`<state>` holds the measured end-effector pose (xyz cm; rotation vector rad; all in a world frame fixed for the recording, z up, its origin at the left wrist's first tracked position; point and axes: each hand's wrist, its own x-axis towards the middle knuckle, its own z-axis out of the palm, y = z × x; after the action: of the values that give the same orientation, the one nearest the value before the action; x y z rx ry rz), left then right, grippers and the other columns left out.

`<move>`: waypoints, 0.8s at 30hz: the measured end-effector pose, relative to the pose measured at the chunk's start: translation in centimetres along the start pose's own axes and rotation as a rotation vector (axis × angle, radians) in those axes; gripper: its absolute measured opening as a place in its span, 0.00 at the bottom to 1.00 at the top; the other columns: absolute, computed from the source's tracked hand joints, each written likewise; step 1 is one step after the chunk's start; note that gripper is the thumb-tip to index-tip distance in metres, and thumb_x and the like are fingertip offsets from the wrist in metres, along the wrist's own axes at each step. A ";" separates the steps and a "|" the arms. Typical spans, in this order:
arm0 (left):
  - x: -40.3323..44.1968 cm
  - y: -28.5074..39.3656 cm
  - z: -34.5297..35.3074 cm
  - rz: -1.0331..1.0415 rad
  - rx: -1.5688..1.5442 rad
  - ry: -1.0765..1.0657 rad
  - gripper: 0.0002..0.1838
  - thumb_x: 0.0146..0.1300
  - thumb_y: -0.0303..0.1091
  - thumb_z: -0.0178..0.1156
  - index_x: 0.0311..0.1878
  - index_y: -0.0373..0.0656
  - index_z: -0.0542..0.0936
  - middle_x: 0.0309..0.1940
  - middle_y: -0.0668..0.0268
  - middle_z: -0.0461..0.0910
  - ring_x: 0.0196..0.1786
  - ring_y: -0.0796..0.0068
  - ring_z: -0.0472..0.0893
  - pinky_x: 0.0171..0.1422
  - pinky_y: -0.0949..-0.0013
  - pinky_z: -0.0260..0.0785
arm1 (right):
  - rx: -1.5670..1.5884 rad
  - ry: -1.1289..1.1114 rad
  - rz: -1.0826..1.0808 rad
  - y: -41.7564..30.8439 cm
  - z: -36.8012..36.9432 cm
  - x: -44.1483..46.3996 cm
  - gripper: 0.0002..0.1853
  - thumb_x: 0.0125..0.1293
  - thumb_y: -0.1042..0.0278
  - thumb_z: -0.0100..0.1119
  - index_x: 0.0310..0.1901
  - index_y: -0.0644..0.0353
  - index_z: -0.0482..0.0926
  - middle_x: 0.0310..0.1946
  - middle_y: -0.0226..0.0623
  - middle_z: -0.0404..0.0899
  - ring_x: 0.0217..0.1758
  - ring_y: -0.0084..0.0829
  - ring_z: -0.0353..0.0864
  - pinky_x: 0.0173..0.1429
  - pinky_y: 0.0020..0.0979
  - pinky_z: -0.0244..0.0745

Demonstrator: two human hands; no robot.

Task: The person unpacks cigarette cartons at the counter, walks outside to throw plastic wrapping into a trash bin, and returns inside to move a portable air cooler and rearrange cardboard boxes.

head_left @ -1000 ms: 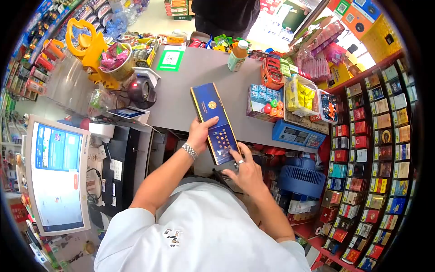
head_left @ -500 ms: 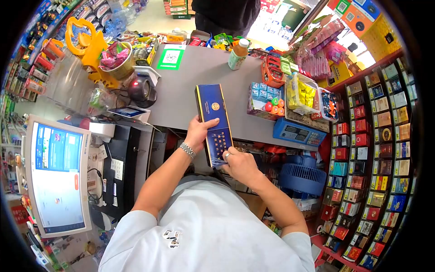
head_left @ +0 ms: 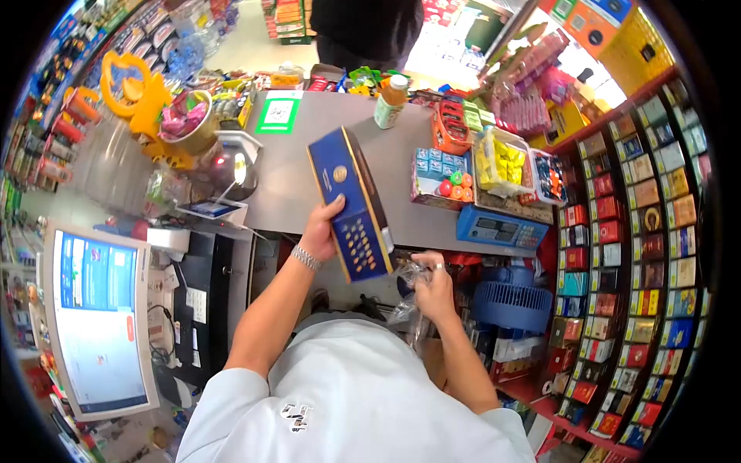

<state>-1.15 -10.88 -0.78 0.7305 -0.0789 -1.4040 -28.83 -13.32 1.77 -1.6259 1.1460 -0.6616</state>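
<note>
My left hand (head_left: 322,234), a metal watch on its wrist, is closed around a long dark-blue cigarette carton (head_left: 351,201) with gold edges and a round gold emblem. The carton is tilted, its lower end toward me, over the front edge of the counter. My right hand (head_left: 434,289), with a ring on one finger, grips crumpled clear plastic wrap (head_left: 407,305) just right of the carton's lower end. This hand is apart from the carton, and part of the wrap hangs below it.
On the grey counter (head_left: 293,177) stand a drink bottle (head_left: 391,102), a scanner (head_left: 234,171), candy boxes (head_left: 441,171) and a blue scale (head_left: 500,230). A monitor (head_left: 100,324) is at left, cigarette shelves (head_left: 617,262) at right. A person in dark clothes (head_left: 367,31) stands across the counter.
My right hand has pulled away to the right from the carton's lower end, with clear wrap now bunched in it. The carton has turned and shifted slightly left in my left hand.
</note>
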 end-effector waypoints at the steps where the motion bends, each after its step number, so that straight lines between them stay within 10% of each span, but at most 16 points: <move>1: -0.4 -0.5 -0.8 -0.134 -0.032 -0.041 0.19 0.69 0.43 0.62 0.54 0.37 0.76 0.46 0.59 0.85 0.42 0.65 0.87 0.48 0.62 0.83 | 0.010 0.026 0.006 -0.1 0.1 0.9 0.11 0.60 0.72 0.64 0.44 0.64 0.79 0.42 0.42 0.81 0.35 0.33 0.81 0.46 0.35 0.76; 4: -2.6 -2.2 -1.0 -0.187 0.015 -0.062 0.26 0.71 0.52 0.57 0.59 0.38 0.75 0.52 0.56 0.84 0.47 0.64 0.87 0.52 0.59 0.82 | 0.076 -0.268 0.082 0.1 0.5 3.0 0.28 0.66 0.65 0.61 0.67 0.62 0.72 0.39 0.33 0.81 0.38 0.22 0.76 0.43 0.25 0.74; 6: -3.8 -2.7 -0.3 -0.263 0.011 -0.110 0.29 0.71 0.56 0.55 0.60 0.40 0.74 0.54 0.56 0.82 0.50 0.64 0.86 0.55 0.59 0.81 | 0.248 -0.410 0.313 -2.9 1.1 2.9 0.28 0.68 0.60 0.62 0.66 0.64 0.72 0.42 0.34 0.81 0.40 0.23 0.77 0.43 0.24 0.73; 12: -4.5 -5.7 -0.4 0.039 0.517 0.053 0.34 0.74 0.65 0.41 0.68 0.49 0.69 0.58 0.66 0.79 0.55 0.74 0.80 0.59 0.64 0.74 | 0.098 -0.432 -0.314 -2.2 3.1 1.6 0.27 0.70 0.59 0.61 0.67 0.61 0.73 0.64 0.46 0.68 0.55 0.31 0.78 0.60 0.31 0.73; 15: -5.9 -5.7 1.2 0.022 0.212 -0.071 0.37 0.73 0.68 0.39 0.72 0.50 0.64 0.59 0.66 0.77 0.61 0.72 0.77 0.63 0.63 0.73 | -0.082 -0.512 -0.196 -2.9 4.0 1.2 0.24 0.68 0.63 0.61 0.65 0.57 0.75 0.74 0.48 0.56 0.65 0.46 0.74 0.68 0.39 0.70; 21: -5.8 -5.5 -1.1 0.033 0.005 -0.003 0.21 0.75 0.48 0.52 0.63 0.44 0.70 0.55 0.62 0.79 0.57 0.69 0.80 0.61 0.58 0.75 | -0.140 -0.523 -0.598 -2.4 7.4 3.2 0.29 0.63 0.63 0.64 0.64 0.64 0.71 0.66 0.45 0.70 0.63 0.49 0.76 0.63 0.42 0.75; 24: -4.8 -4.0 -0.9 0.145 -0.058 0.111 0.17 0.76 0.40 0.53 0.61 0.44 0.70 0.51 0.64 0.81 0.53 0.70 0.82 0.59 0.59 0.77 | -0.341 -0.242 -0.379 -4.7 7.9 3.3 0.30 0.62 0.60 0.66 0.63 0.65 0.72 0.66 0.45 0.70 0.57 0.50 0.80 0.56 0.42 0.79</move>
<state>-5.11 -6.13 -1.76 0.7385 -0.0040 -1.2212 -19.13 -12.86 3.01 -2.1805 0.8095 -0.5031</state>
